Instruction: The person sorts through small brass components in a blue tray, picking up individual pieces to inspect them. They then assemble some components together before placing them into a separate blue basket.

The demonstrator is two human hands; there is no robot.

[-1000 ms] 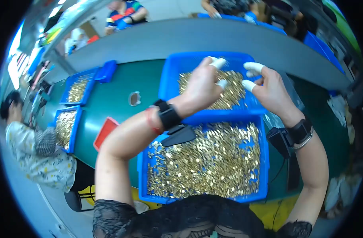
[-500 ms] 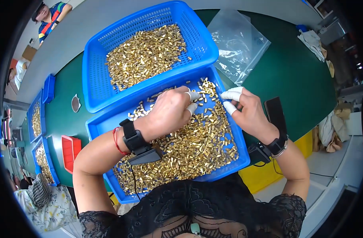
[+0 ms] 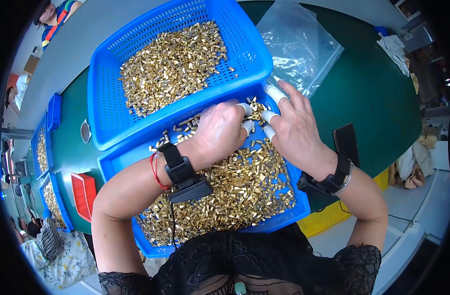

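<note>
Small brass fittings point(image 3: 225, 196) cover much of a shallow blue tray point(image 3: 303, 199) before me. My left hand point(image 3: 221, 129) reaches over its upper part, fingers curled and white covers on the fingertips. Its thumb and forefinger tips are by a small cluster of brass fittings point(image 3: 256, 109) in the far right corner; whatever they pinch is too small to make out. On the other side of that cluster is my right hand point(image 3: 298, 129), its white-covered fingers spread, over the tray's right wall. No piece shows in it.
Beyond the tray, a deeper blue perforated basket point(image 3: 99, 88) holds more brass fittings. Right of it lies a clear plastic bag point(image 3: 303, 49) on the green table point(image 3: 377, 93). A dark phone-like slab point(image 3: 345, 142) is beside my right wrist; a red bin point(image 3: 82, 194) stands left.
My right hand has moved up and left to the tray's corner, its fingers spreading. My left hand has shifted slightly right, toward the cluster.
</note>
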